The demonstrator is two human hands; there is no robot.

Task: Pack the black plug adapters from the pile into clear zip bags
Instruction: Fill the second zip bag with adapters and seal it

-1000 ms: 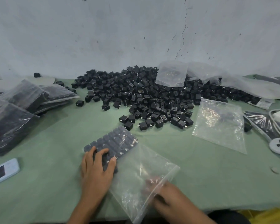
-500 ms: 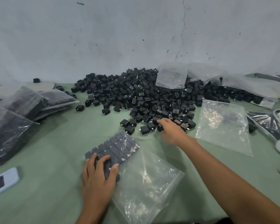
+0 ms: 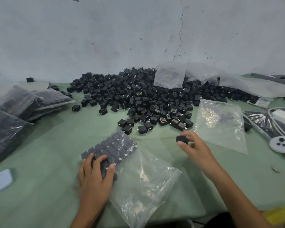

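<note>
My right hand (image 3: 194, 148) pinches an adapter (image 3: 182, 139) right of the bag (image 3: 143, 178); my left hand (image 3: 95, 175) lies flat on that bag.

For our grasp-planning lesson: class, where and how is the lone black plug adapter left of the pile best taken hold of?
Likely pinch the plug adapter across two opposite flat sides, coming from above: it is a small block lying clear of the pile, with bare green cloth all round for fingertips.
</note>
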